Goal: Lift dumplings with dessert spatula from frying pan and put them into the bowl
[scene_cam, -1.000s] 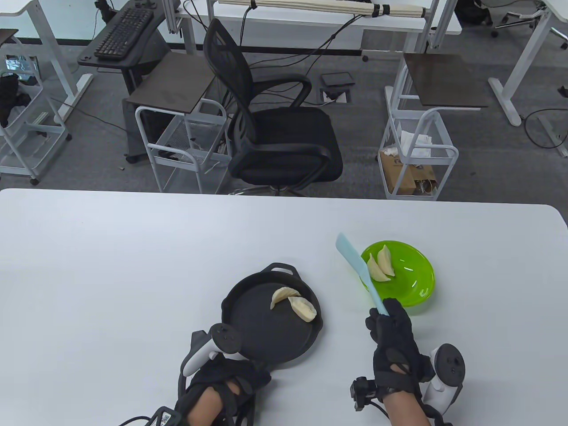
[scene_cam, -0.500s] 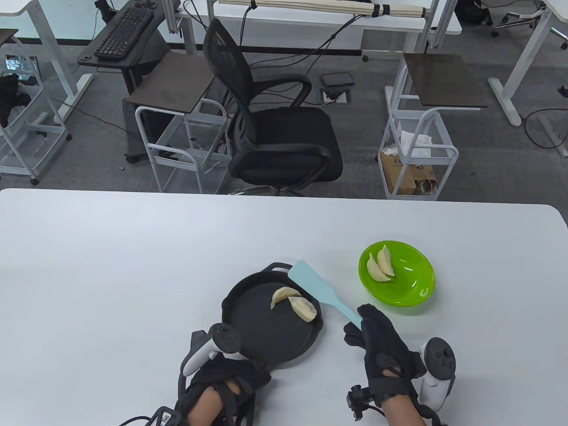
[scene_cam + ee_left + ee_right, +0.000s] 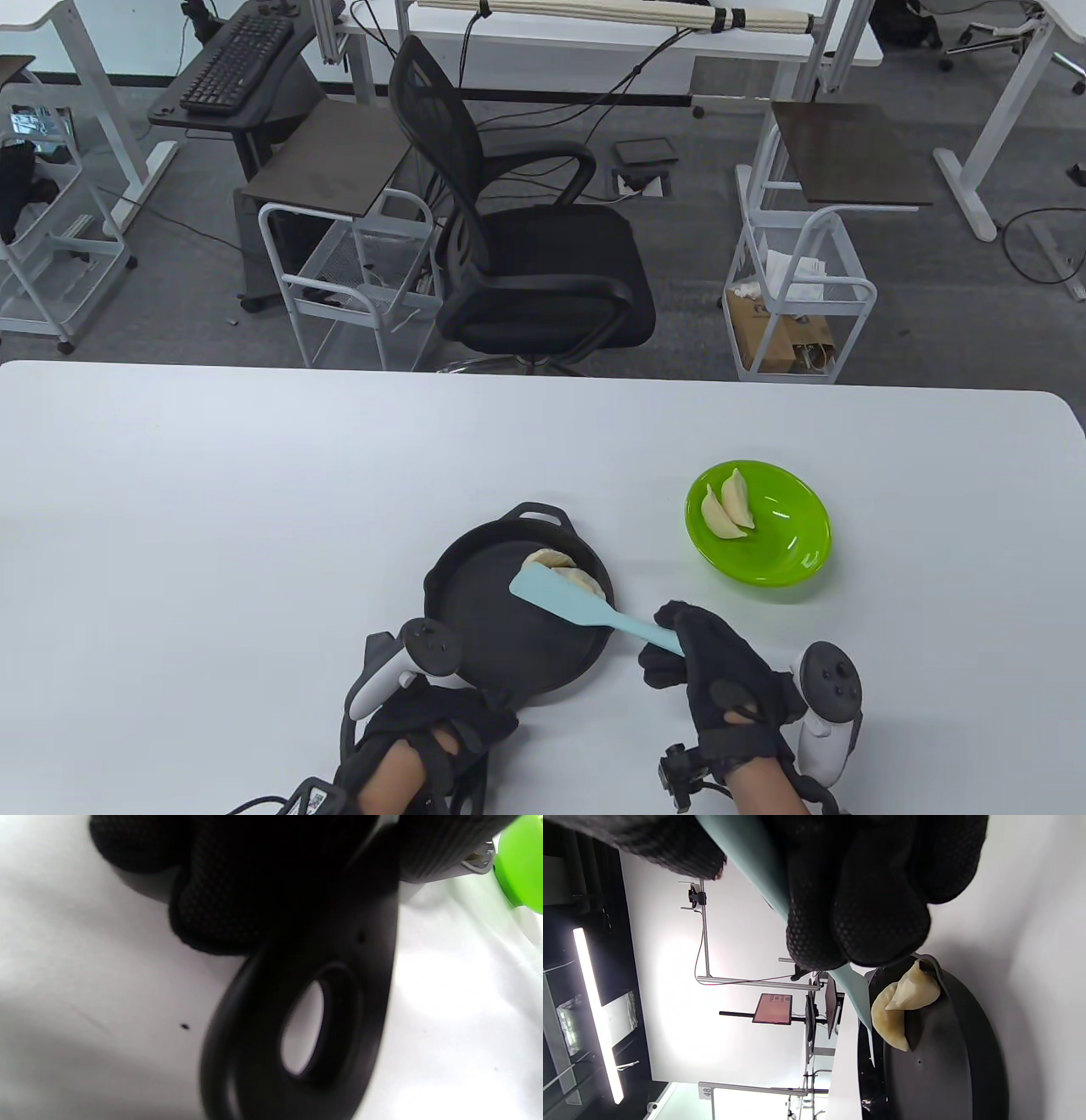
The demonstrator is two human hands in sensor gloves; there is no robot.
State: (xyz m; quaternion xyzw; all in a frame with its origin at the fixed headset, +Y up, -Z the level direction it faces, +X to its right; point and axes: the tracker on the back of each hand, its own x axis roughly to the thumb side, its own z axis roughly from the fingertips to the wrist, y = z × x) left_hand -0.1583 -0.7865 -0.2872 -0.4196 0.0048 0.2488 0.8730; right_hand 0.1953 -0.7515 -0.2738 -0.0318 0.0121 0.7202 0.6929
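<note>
A right hand [image 3: 721, 679] is pinching a dessert spatula [image 3: 564, 597] over two dumplings [image 3: 560, 570] in the frying pan [image 3: 475, 628], whose handle a left hand [image 3: 441, 730] is gripping; the bowl [image 3: 797, 543] is sitting right of the pan. A steep blade could be pushing dumplings off.

This is an office-like lab space. Behind the white table [image 3: 254, 475] stand a black mesh office chair [image 3: 526, 255], height-adjustable desks [image 3: 1001, 119], a keyboard [image 3: 236, 64] on a stand, wire trolleys [image 3: 797, 297] and loose cables [image 3: 594, 102] across grey carpet.
</note>
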